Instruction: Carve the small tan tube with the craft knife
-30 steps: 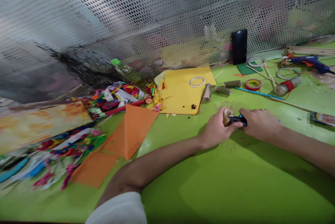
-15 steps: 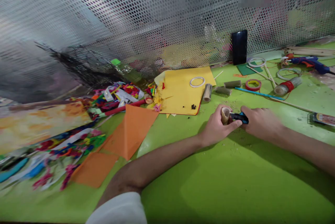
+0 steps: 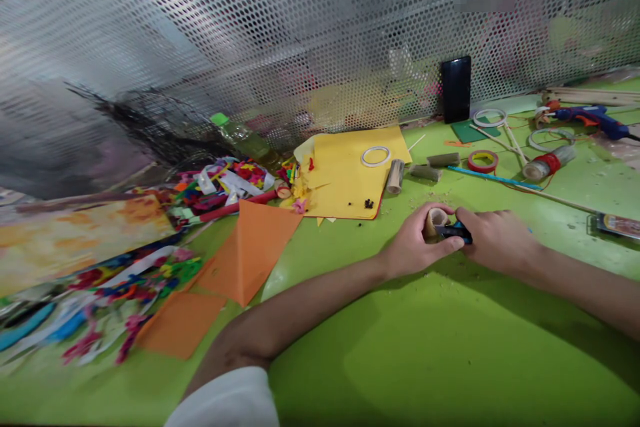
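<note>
My left hand (image 3: 413, 244) is curling around a short hollow tube (image 3: 435, 219), right of centre in the frame, its open end facing up, while my right hand (image 3: 500, 237) is gripping a blue-and-black craft knife (image 3: 459, 232) whose dark end is meeting the tube's side. Both hands are working just above a glossy green tabletop (image 3: 400, 360), where pale shavings (image 3: 430, 199) are lying scattered. A perforated metal panel (image 3: 310, 34) is filling the top of the frame, and a black phone (image 3: 456, 88) is standing upright against it at upper right. Yellow sheets (image 3: 345, 177) are lying above centre, bearing a thin white ring (image 3: 375, 156). Orange paper (image 3: 265, 244) is spreading left of centre, beside colourful scraps (image 3: 150, 280). A green-capped bottle (image 3: 245, 137) is leaning at upper left, near dark twigs (image 3: 145, 124). At the right, a red tape roll (image 3: 483, 161) is sitting near a blue glue gun (image 3: 593, 119).
</note>
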A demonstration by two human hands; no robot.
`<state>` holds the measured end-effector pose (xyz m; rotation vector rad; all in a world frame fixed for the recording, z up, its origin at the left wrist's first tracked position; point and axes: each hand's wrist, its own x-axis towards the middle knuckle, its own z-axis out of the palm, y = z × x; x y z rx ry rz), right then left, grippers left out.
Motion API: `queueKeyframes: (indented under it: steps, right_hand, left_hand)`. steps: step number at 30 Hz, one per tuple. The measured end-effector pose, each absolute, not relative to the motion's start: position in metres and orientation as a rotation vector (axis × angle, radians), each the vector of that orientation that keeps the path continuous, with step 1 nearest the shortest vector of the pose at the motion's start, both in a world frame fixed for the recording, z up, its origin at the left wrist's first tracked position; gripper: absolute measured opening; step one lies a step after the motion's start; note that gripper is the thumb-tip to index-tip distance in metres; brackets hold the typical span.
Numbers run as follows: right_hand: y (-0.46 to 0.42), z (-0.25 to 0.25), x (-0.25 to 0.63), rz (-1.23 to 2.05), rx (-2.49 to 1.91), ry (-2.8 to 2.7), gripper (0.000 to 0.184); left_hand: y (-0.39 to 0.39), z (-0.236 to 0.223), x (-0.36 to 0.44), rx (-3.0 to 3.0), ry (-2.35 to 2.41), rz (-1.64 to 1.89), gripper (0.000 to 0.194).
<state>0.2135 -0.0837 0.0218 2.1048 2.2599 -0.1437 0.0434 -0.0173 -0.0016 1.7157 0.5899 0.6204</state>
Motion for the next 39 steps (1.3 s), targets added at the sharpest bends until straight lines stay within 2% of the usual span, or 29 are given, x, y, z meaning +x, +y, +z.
queueKeyframes:
  steps: [8, 15, 24, 30, 35, 39]
  right_hand:
    - [-0.0830, 0.0228, 0.2142, -0.123, 2.085, 2.245, 0.029]
    - [-0.0836, 0.0171, 0.2149, -0.091, 2.115, 2.289, 0.029]
    - [-0.0815, 0.0220, 0.2130, -0.089, 2.170, 2.189, 0.027]
    - [-0.0810, 0.0235, 0.2123, -0.098, 2.154, 2.181, 0.028]
    - [-0.0806, 0.0227, 0.2130, -0.106, 2.158, 2.191, 0.027]
    - [-0.0807, 0.0221, 0.2131, -0.121, 2.162, 2.193, 0.027]
  left_hand:
    - [-0.0199, -0.0016, 0.0417, 1.512, 0.564, 0.580, 0.065]
    - [-0.0159, -0.0024, 0.0439, 1.529, 0.483, 0.625, 0.053]
    - [-0.0184, -0.0063, 0.0424, 1.627, 0.545, 0.610, 0.053]
    - [-0.0182, -0.0072, 0.0420, 1.726, 0.593, 0.616, 0.059]
    - [-0.0188, -0.0056, 0.0416, 1.751, 0.583, 0.601, 0.051]
    - [-0.0191, -0.0077, 0.0427, 1.704, 0.569, 0.651, 0.052]
